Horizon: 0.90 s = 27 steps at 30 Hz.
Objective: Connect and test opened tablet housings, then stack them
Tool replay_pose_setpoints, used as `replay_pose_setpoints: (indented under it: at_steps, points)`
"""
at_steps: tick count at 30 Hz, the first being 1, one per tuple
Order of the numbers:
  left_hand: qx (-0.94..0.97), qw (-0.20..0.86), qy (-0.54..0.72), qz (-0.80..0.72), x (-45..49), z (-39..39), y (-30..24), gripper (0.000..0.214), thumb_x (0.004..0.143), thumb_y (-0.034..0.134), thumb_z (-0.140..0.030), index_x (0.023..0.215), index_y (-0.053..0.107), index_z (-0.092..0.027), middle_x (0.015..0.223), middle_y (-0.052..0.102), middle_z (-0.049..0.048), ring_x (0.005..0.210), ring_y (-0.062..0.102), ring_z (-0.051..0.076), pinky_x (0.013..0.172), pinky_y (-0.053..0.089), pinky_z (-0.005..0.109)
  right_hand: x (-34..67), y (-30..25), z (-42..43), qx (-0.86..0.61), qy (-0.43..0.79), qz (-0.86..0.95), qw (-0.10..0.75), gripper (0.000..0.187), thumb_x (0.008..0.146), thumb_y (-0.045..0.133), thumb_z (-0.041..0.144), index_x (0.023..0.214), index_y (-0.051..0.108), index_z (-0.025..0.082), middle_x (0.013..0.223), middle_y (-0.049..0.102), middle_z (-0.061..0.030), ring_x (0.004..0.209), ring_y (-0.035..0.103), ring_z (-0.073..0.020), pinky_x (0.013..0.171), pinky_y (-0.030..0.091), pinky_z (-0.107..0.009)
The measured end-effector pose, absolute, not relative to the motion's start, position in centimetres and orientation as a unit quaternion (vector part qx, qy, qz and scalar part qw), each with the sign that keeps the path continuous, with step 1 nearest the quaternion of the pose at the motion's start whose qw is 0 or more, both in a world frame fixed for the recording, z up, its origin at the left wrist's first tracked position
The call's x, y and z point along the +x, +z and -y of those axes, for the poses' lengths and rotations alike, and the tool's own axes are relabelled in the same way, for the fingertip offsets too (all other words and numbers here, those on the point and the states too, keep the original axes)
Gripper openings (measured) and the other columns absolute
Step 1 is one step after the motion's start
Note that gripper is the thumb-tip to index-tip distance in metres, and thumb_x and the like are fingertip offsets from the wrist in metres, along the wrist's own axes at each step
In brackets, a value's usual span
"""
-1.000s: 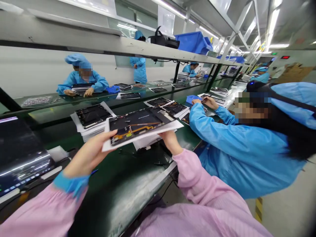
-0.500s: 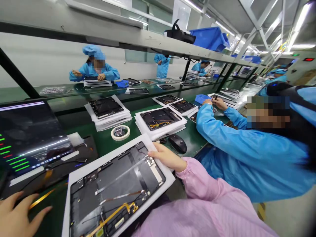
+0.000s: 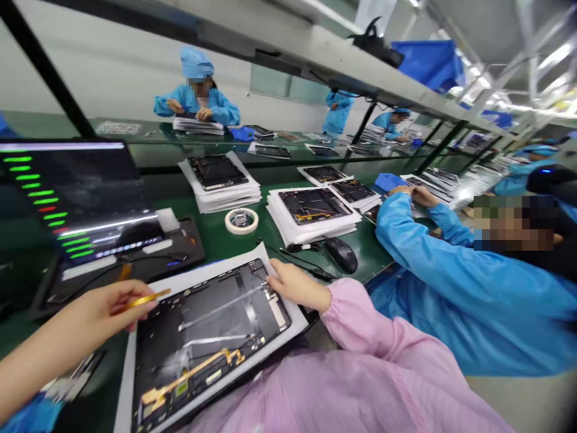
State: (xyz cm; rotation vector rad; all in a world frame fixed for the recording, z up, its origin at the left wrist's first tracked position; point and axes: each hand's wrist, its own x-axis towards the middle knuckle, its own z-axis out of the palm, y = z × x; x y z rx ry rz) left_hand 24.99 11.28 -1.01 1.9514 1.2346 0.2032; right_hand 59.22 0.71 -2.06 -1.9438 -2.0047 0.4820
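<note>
My right hand [image 3: 297, 285] grips the upper right edge of an open black tablet housing [image 3: 211, 307], thumb on its inner side. The housing lies tilted on a white sheet [image 3: 295, 319], with ribbon cables and a gold-coloured flex cable [image 3: 193, 373] inside. My left hand [image 3: 128, 304] pinches a thin gold-coloured strip [image 3: 155, 296] between thumb and fingers over the housing's upper left corner. Whether the strip is tweezers or a flex cable, I cannot tell.
A screen with green and red bars [image 3: 90, 204] stands at left. Behind the housing are a tape roll [image 3: 242, 221], a black mouse [image 3: 341, 255], and stacked housings [image 3: 315, 207]. A co-worker's blue sleeve [image 3: 406, 240] is close on the right. A shelf [image 3: 288, 51] spans overhead.
My left hand has come up and right from the lower left, fingers now closed on the gold-coloured strip. My right hand keeps its grip on the housing. The view has shifted.
</note>
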Motion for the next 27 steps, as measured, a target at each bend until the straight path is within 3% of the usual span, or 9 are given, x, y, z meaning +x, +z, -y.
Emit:
replay_pose_setpoints:
  at_steps: [2, 4, 6, 11, 16, 22, 27]
  points:
    - [0.750, 0.450, 0.094, -0.475, 26.0, -10.4, 0.2, 0.044, 0.065, 0.061, -0.064, 0.080, 0.069, -0.024, 0.073, 0.067, -0.0021, 0.069, 0.062, 0.018, 0.059, 0.050, 0.024, 58.3, -0.8, -0.9, -0.682, 0.131, 0.707, 0.135, 0.026, 0.091, 0.053, 0.020, 0.114, 0.057, 0.009, 0.099, 0.064, -0.0152, 0.096, 0.061, -0.0287, 0.088, 0.048, -0.044]
    - [0.747, 0.471, 0.105, -0.457, 26.4, -10.1, 0.7, 0.042, 0.070, 0.062, -0.058, 0.083, 0.070, -0.019, 0.073, 0.066, 0.0006, 0.067, 0.060, 0.016, 0.060, 0.048, 0.023, 57.0, 0.1, -1.7, -0.645, 0.103, 0.743, 0.144, 0.033, 0.092, 0.052, 0.020, 0.122, 0.053, 0.007, 0.106, 0.061, -0.0177, 0.104, 0.056, -0.0300, 0.095, 0.043, -0.047]
    - [0.745, 0.496, 0.102, -0.434, 26.4, -10.2, 0.5, 0.040, 0.074, 0.062, -0.054, 0.087, 0.070, -0.017, 0.075, 0.067, 0.0028, 0.066, 0.060, 0.016, 0.063, 0.049, 0.025, 55.3, 0.5, -3.0, -0.561, 0.110, 0.804, 0.165, 0.031, 0.093, 0.052, 0.022, 0.121, 0.054, 0.011, 0.105, 0.061, -0.0140, 0.101, 0.056, -0.0263, 0.093, 0.045, -0.044]
    - [0.760, 0.470, 0.116, -0.433, 26.3, -10.3, -0.2, 0.033, 0.079, 0.058, -0.045, 0.086, 0.072, -0.016, 0.087, 0.072, 0.0050, 0.080, 0.063, 0.018, 0.076, 0.048, 0.027, 50.2, -0.7, -5.7, -0.398, 0.210, 0.882, 0.139, 0.004, 0.088, 0.059, 0.015, 0.091, 0.062, 0.016, 0.091, 0.062, -0.0060, 0.091, 0.055, -0.0197, 0.085, 0.045, -0.035]
    - [0.779, 0.446, 0.064, -0.437, 26.4, -9.5, -0.5, 0.032, 0.073, 0.066, -0.041, 0.093, 0.070, -0.016, 0.085, 0.069, 0.0033, 0.078, 0.061, 0.017, 0.071, 0.046, 0.025, 47.7, -2.7, -6.3, -0.398, 0.278, 0.862, 0.145, 0.016, 0.078, 0.073, 0.019, 0.087, 0.060, 0.016, 0.081, 0.058, -0.0020, 0.084, 0.052, -0.0172, 0.076, 0.041, -0.029]
    - [0.824, 0.337, 0.000, -0.454, 25.7, -8.3, 0.7, 0.033, 0.065, 0.075, -0.039, 0.091, 0.064, -0.020, 0.088, 0.067, 0.0002, 0.078, 0.058, 0.017, 0.065, 0.040, 0.024, 47.5, -3.6, -6.1, -0.413, 0.287, 0.844, 0.186, 0.014, 0.079, 0.072, 0.018, 0.082, 0.058, 0.016, 0.075, 0.056, 0.0008, 0.079, 0.049, -0.0152, 0.075, 0.037, -0.028]
    - [0.801, 0.394, -0.030, -0.450, 25.8, -8.3, 1.1, 0.012, 0.077, 0.058, -0.028, 0.080, 0.067, -0.021, 0.078, 0.068, -0.0012, 0.070, 0.060, 0.014, 0.061, 0.040, 0.022, 47.6, -3.7, -5.9, -0.412, 0.291, 0.840, 0.199, 0.011, 0.080, 0.070, 0.016, 0.081, 0.058, 0.017, 0.074, 0.056, 0.0014, 0.078, 0.048, -0.0148, 0.075, 0.035, -0.027]
